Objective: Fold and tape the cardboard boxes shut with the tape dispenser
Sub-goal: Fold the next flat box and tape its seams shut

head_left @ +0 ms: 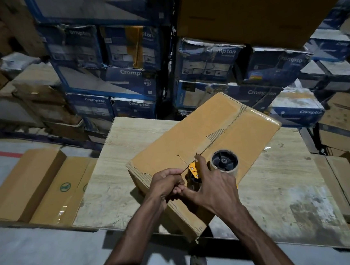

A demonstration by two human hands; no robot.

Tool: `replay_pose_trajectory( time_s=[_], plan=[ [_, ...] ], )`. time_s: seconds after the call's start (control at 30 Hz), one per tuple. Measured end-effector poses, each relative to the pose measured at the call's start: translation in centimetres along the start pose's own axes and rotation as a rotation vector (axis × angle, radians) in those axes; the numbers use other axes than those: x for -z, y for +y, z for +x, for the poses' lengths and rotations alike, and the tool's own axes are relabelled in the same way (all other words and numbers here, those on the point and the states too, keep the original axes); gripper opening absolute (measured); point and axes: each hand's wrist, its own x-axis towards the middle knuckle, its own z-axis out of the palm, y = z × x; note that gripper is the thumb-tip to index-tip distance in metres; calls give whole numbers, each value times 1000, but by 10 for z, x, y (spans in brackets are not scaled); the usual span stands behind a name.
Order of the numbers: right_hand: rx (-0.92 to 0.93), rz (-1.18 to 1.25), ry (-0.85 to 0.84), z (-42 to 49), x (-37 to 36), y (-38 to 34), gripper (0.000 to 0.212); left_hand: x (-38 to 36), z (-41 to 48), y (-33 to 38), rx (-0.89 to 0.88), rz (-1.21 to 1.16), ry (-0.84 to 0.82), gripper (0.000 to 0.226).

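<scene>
A brown cardboard box [202, 134] lies slanted on a low wooden table [282, 186], its top flaps folded shut and meeting along a centre seam. A tape dispenser [220, 164] with a yellow plate and a clear tape roll sits at the near end of that seam. My right hand [213, 186] grips the dispenser's handle. My left hand [166, 184] sits just left of it, fingers curled, pinching what looks like the tape's loose end at the box's near edge. The handle is hidden under my hands.
Flattened cardboard boxes [38, 184] lie left of the table, and more cardboard [349, 179] lies on the right. Stacks of blue printed cartons [121, 73] and brown cartons [254, 7] rise close behind the table. Grey floor [43, 262] lies in front.
</scene>
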Motion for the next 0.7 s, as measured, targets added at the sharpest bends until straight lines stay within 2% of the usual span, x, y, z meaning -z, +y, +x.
replay_pose_trajectory(
  time_s=[0.3,0.43,0.57,0.7],
  plan=[
    [-58,93,2,0,3,10,124,-5,-6,2,-81,66,6,35],
    [-91,101,-15,5,5,12,138,-10,-12,-1,-217,130,34,35],
    [-72,105,-62,0,4,5,151,-11,-15,7,-437,343,178,34],
    [-36,49,-93,-10,1,-5,147,-1,-8,21,-410,340,99,33]
  ],
)
